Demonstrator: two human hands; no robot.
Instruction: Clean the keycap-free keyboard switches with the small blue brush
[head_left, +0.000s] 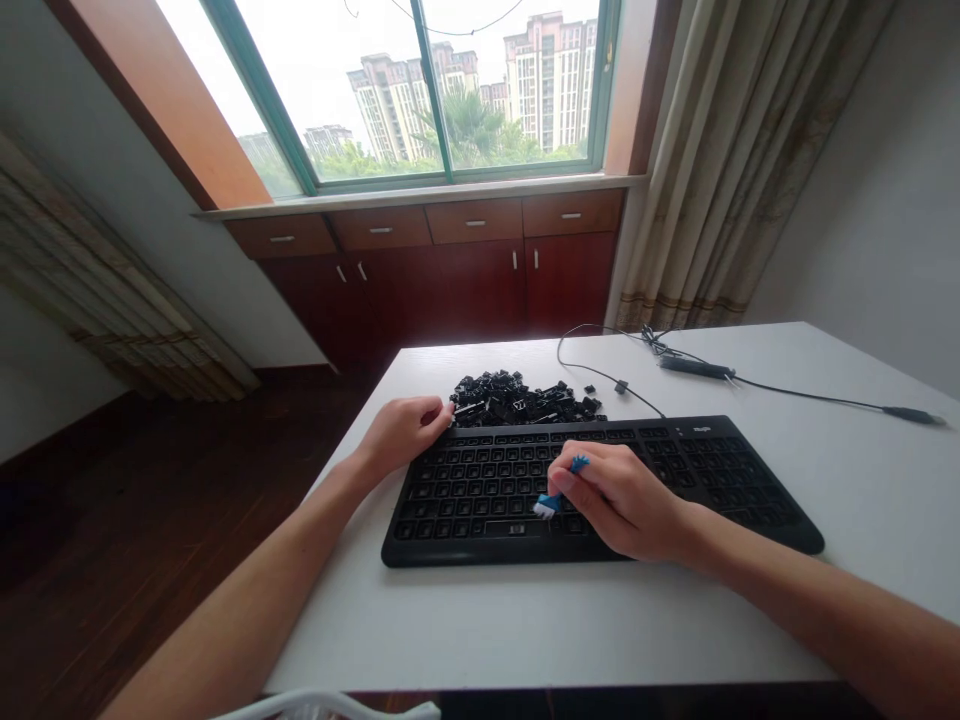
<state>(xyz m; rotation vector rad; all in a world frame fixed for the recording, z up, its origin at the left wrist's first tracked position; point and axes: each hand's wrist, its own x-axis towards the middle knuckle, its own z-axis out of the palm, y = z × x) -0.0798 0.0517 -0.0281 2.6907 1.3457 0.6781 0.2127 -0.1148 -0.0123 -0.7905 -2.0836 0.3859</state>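
A black keyboard [517,552] lies on the white table, its keycaps off across most of the visible key area. My right hand [626,500] is closed around a small blue brush [547,504]. The brush's white bristles point down at the lower key rows, just right of the long spacebar slot. My left hand [405,432] has its fingers curled at the keyboard's back left corner, gripping that edge. Right beside its fingertips, behind the keyboard, is a heap of loose black keycaps [517,400]. Part of the brush handle is hidden in my right fist.
The keyboard's thin cable [592,368] runs back to a tangled bundle. A black cable piece [694,368] leads to a plug end [911,414] at the right. The white table [465,630] has its left edge under my left forearm. Something white and curved [322,704] shows at the bottom.
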